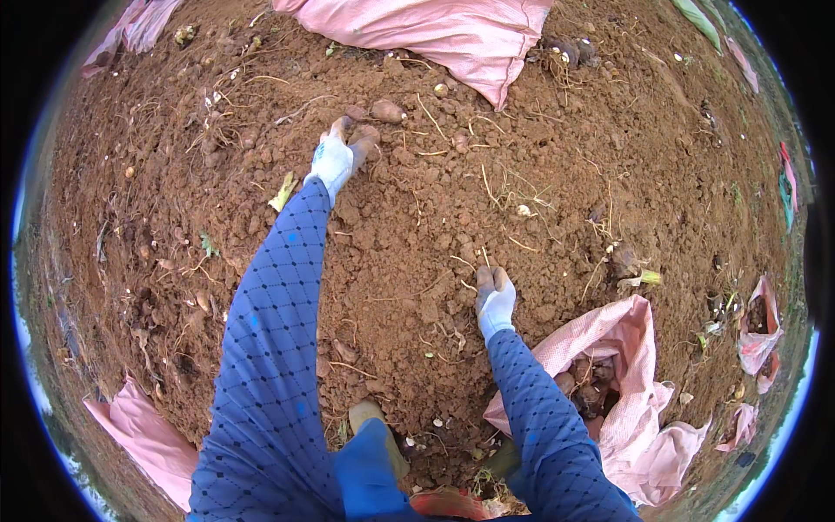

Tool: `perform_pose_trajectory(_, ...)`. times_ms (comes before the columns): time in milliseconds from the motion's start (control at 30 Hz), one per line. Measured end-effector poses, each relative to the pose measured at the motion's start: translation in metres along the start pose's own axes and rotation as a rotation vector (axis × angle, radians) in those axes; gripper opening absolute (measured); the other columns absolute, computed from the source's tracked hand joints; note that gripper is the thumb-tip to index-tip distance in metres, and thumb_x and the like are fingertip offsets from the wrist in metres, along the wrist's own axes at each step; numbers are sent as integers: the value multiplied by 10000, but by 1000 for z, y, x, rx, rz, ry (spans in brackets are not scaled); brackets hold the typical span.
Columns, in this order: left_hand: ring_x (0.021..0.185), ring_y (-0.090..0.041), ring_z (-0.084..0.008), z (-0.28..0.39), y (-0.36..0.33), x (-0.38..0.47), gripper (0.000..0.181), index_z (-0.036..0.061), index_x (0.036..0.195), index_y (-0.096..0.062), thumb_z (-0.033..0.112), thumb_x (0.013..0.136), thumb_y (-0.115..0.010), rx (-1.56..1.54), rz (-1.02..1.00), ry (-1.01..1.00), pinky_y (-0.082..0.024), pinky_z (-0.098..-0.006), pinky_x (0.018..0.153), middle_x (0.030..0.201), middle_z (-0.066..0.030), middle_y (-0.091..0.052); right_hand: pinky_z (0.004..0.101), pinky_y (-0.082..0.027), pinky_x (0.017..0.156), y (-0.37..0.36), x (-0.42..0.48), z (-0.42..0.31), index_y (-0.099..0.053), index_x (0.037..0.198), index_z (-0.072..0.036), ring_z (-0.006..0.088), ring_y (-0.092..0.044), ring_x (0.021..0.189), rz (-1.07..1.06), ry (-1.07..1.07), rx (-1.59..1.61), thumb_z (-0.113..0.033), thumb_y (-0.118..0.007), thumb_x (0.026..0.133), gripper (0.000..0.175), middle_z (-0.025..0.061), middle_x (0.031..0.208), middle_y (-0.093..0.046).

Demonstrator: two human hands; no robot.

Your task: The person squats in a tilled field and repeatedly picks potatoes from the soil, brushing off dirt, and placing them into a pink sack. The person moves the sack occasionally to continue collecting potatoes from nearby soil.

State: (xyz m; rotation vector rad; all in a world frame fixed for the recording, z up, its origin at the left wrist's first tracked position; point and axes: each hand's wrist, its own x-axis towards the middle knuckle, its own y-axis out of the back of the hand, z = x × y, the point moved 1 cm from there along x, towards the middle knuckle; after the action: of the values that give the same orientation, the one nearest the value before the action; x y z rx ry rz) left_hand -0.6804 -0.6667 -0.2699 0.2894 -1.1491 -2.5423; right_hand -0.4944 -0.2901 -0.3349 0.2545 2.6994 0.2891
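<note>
My left hand (339, 151), in a white work glove with soiled fingertips, reaches down to the soil with its fingers apart. Just beyond its fingertips lies a brown tuber (387, 111). Over the loose soil to the right is my right hand (496, 297), gloved alike, its fingers bent close together near thin pale roots (486, 256); whether it grips one cannot be told. An open pink woven sack (629, 365) stands beside my right forearm, with several soil-covered tubers (590, 385) inside.
A pink woven sack (424, 26) lies ahead, another (147, 434) at the lower left. Tubers with roots (623, 260) lie right of my right hand. Smaller sacks (760, 326) stand at the far right. My boot (368, 414) is on the soil below.
</note>
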Motion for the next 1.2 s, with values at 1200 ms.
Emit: perform_pose_trajectory(1200,1428,-506,-395,292,-114,-270,821,34,1587,-402,462,960,-713,-488,-1014,-680,-459,-491,1174,1531,-277,-501,348,-449,622,-6,4,-22,-689,1050,-12,125,-533,711,-12,-37,-165,-318,-641,1073,311,25,737,-608)
